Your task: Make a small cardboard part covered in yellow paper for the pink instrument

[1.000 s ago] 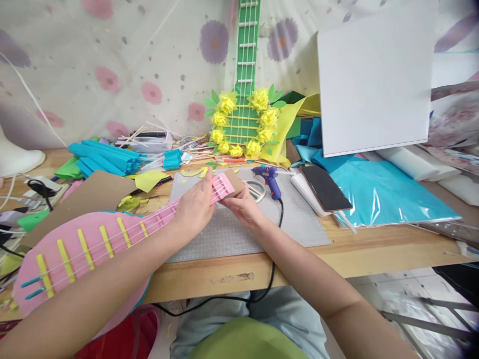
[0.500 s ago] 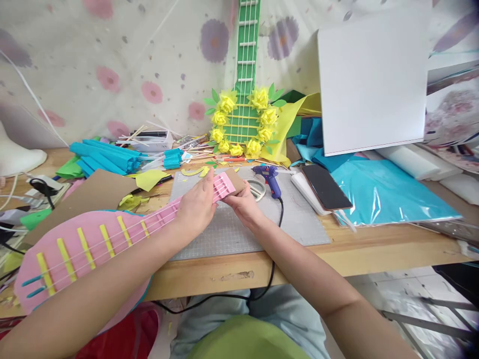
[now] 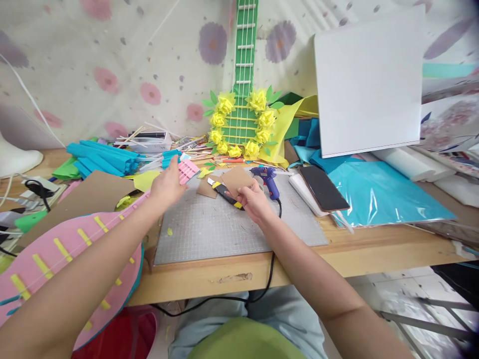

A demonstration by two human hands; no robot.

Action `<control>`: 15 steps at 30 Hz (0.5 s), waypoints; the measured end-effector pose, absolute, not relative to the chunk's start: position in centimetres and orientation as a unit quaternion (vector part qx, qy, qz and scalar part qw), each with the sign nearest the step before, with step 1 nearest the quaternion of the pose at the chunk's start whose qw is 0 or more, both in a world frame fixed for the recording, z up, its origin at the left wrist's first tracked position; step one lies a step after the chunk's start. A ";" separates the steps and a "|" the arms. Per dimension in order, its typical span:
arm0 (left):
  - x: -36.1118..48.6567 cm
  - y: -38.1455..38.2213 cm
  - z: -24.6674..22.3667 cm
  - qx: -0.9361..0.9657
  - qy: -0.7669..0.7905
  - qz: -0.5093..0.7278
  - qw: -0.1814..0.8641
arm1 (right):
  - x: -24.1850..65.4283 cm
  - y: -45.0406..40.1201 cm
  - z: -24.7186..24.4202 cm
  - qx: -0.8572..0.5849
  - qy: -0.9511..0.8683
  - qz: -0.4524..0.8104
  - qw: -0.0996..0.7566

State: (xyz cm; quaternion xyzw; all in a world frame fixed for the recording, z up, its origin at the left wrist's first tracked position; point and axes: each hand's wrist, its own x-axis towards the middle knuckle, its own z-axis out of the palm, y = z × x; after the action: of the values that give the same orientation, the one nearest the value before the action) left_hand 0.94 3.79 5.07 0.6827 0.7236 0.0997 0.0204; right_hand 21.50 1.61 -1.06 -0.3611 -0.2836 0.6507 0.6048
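My left hand [image 3: 167, 185] pinches neck of pink guitar [image 3: 67, 244], long axis running lower-left to upper-right over table [image 3: 224, 279]. My right hand [image 3: 254, 199] closed on cardboard piece [image 3: 235, 180], just right of neck end.

The grey cutting mat [image 3: 232, 232] offers the widest open stretch on the counter [image 3: 374, 252]: its near half lies bare up to the counter's front edge. The pink paper guitar [image 3: 67, 249] blocks the front left corner, its neck crossing the mat's far left corner. At the mat's far edge sit a cardboard scrap [image 3: 206, 188] and the blue glue gun [image 3: 266, 177], whose cord [image 3: 279, 219] trails over the front edge. Right of the mat, a phone [image 3: 324, 187] and teal sheet [image 3: 381, 194] fill the surface. The back edge is crowded by blue paper rolls [image 3: 101, 158], the green guitar [image 3: 241, 114] and a white board [image 3: 368, 85].
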 end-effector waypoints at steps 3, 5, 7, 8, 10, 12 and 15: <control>-1.1 6.0 4.2 0.668 0.736 0.108 0.013 | 21.7 1.5 -0.9 -0.359 -0.303 0.666 0.579; -2.0 7.0 3.3 0.652 0.750 0.110 0.016 | 21.7 1.4 -0.9 -0.360 -0.320 0.672 0.563; -2.5 7.7 2.6 0.647 0.755 0.106 0.022 | 21.7 1.3 -1.0 -0.362 -0.340 0.675 0.546; -2.6 7.8 2.2 0.645 0.757 0.101 0.024 | 21.7 1.3 -1.2 -0.364 -0.353 0.675 0.535; -2.6 8.1 1.7 0.643 0.761 0.086 0.030 | 21.7 1.3 -1.4 -0.373 -0.384 0.674 0.510; -2.4 8.2 1.3 0.635 0.768 0.071 0.039 | 21.6 1.3 -1.6 -0.384 -0.413 0.669 0.485; -1.9 8.1 1.1 0.645 0.758 0.081 0.056 | 21.7 1.3 -1.8 -0.398 -0.452 0.657 0.455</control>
State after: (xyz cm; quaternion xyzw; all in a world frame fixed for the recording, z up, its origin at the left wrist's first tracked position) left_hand -1.88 8.12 1.09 0.6453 0.7575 0.0806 0.0564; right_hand 21.67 1.26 -1.80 -0.3975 -0.4518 0.6565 0.4547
